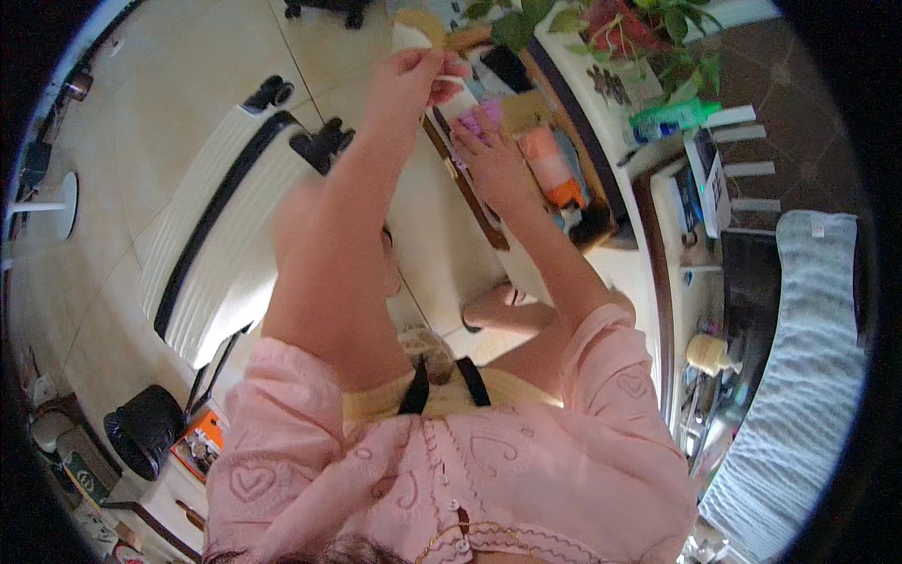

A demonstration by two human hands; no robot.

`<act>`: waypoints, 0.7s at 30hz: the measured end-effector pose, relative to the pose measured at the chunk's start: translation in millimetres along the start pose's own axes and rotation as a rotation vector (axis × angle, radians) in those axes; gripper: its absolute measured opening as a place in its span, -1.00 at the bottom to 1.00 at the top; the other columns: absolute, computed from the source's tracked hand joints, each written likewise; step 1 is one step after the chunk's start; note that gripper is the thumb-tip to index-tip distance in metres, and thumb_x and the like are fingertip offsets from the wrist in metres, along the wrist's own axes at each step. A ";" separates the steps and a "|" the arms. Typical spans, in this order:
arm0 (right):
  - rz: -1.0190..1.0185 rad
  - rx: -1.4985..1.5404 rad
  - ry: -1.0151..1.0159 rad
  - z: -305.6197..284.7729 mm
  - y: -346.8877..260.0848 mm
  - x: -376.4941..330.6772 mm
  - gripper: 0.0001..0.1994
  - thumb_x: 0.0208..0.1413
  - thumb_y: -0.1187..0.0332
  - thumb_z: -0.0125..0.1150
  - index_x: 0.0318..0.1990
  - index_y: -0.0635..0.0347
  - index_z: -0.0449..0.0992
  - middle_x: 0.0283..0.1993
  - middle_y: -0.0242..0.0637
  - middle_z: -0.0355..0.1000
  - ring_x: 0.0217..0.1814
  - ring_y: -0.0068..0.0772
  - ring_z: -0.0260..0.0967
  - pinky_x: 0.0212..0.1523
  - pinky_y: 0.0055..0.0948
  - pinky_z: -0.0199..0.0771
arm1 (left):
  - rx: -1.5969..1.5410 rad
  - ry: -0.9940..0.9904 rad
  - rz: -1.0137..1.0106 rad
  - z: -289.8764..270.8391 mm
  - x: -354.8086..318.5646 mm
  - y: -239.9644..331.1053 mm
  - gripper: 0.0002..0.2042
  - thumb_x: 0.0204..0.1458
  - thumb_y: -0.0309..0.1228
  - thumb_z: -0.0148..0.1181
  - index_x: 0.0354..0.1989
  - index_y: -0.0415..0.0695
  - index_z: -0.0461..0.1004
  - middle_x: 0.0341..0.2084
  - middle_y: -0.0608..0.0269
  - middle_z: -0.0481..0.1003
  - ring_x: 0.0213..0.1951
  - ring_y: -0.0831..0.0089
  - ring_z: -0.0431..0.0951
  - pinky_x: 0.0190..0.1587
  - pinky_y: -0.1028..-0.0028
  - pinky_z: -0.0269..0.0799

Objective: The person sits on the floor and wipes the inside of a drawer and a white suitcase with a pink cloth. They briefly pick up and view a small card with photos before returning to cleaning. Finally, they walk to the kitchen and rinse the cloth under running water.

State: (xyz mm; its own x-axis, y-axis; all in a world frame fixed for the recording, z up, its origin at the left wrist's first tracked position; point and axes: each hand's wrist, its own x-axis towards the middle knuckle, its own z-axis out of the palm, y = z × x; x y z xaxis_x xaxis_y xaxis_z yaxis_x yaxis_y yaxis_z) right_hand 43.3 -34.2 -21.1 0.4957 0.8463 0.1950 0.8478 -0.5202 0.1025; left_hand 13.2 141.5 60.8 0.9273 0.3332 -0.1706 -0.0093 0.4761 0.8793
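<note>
Left hand [406, 83] at 12 o'clock, grip narrow on white-and-tan piece [411, 38], right hand [490, 167] just past 12, fingers touching purple item [482, 115] in drawer [477, 205], can't tell if grip's closed, pink-orange bundle [547, 160] at 1 o'clock.

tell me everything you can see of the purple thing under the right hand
The purple thing is light purple with an uneven, mottled look; its material and exact kind are unclear. It lies in the open drawer, beside a pink-and-orange package. The right hand's spread fingers lie across it, hiding much.
</note>
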 end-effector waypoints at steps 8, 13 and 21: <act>-0.111 0.006 0.133 39.1 24.9 97.2 -0.72 -0.11 0.41 -0.03 -0.18 0.14 0.44 0.16 -0.40 0.14 0.30 -0.17 -0.16 0.16 -0.16 0.04 | -0.159 0.279 0.095 -24.5 6.9 20.4 -0.80 0.10 -0.38 -0.12 -0.28 -0.24 0.38 -0.49 0.21 0.47 -0.56 0.58 0.37 -0.46 0.61 0.31; -0.147 -0.110 0.070 37.0 24.8 130.7 -0.69 -0.11 0.38 0.00 -0.15 0.21 0.42 0.08 -0.32 0.22 0.26 -0.24 -0.08 0.22 -0.22 -0.04 | -0.133 0.277 0.073 -29.3 7.5 19.7 -0.81 0.10 -0.37 -0.10 -0.28 -0.22 0.39 -0.50 0.22 0.47 -0.57 0.58 0.38 -0.47 0.62 0.30; -0.078 0.062 0.082 34.7 17.0 83.2 -0.69 -0.10 0.41 -0.06 -0.14 0.18 0.43 0.15 -0.39 0.16 0.31 -0.26 -0.17 0.27 -0.20 -0.17 | -0.110 0.283 0.060 -22.1 5.7 15.4 -0.80 0.09 -0.37 -0.10 -0.26 -0.23 0.39 -0.48 0.22 0.47 -0.53 0.58 0.39 -0.45 0.62 0.31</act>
State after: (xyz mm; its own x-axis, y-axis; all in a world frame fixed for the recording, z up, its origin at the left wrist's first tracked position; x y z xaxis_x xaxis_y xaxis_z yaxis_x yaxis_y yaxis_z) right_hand 105.5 31.4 -37.0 0.4127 0.8705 0.2681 0.8946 -0.4427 0.0606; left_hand 10.1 168.8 63.5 0.7832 0.5691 -0.2505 -0.1152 0.5287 0.8410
